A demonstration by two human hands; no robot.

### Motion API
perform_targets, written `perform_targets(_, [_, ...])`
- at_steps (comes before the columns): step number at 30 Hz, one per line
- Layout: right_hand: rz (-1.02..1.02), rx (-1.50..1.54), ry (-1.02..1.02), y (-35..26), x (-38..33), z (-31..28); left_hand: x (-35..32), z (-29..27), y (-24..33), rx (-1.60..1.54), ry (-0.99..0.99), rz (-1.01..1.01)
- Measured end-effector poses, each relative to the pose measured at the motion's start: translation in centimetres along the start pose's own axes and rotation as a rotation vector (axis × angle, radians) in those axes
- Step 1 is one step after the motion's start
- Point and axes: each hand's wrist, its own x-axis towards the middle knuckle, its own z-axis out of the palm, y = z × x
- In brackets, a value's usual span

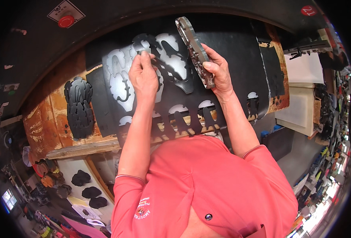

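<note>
My right hand (219, 71) grips a metal cutting die (194, 49) with a notched, curving outline, tilted on edge above a black sheet (231, 51). My left hand (144, 77) is closed in a pinch over the sheet's cut area. Between its thumb and fingers is a dark cut-out piece (142, 40), partly hidden by the fingers and slightly blurred. Around it the sheet has several shoe-upper-shaped openings, with a pale shiny surface showing through. Narrow black strips remain between the openings. More scalloped cut-outs run along the sheet's near edge.
A stack of black cut pieces (79, 107) lies on the worn wooden board (44, 123) at left. Above the far side hangs a dark machine beam with a red push button (66, 21). A pale cabinet (296, 107) stands at right. Black pieces (91, 192) rest on a lower-left surface.
</note>
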Motion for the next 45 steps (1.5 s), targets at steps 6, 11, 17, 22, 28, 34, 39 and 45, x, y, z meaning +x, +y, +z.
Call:
perform_targets(6, [0.002,-0.007,-0.008,0.1,0.1,0.0,-0.4,0.0,0.8,-0.269,0.04,0.015])
perform_targets(11, [0.014,-0.019,-0.009,0.0,-0.1,0.1,0.3,0.8,1.3,-0.101,0.138,0.103])
perform_targets(17, [0.02,-0.088,0.048,0.3,-0.5,-0.4,7.5,-7.2,10.2,-0.272,0.595,0.158])
perform_targets(22, [0.032,-0.145,0.07,0.4,0.0,0.8,8.1,-17.4,13.1,-0.127,0.289,0.196])
perform_targets(28, [-0.005,-0.122,0.012,0.3,0.0,0.5,5.0,-23.4,11.7,0.272,0.167,0.257])
perform_targets(34, [-0.013,-0.153,0.004,0.6,0.0,0.0,4.6,-29.1,3.5,0.523,0.197,-0.079])
perform_targets(39, [-0.007,-0.175,0.008,0.6,0.0,0.2,4.1,-31.0,0.4,0.87,0.299,0.199])
perform_targets(45, [-0.041,-0.19,0.022,1.0,-0.1,0.0,2.2,-22.4,4.2,0.845,0.316,0.402])
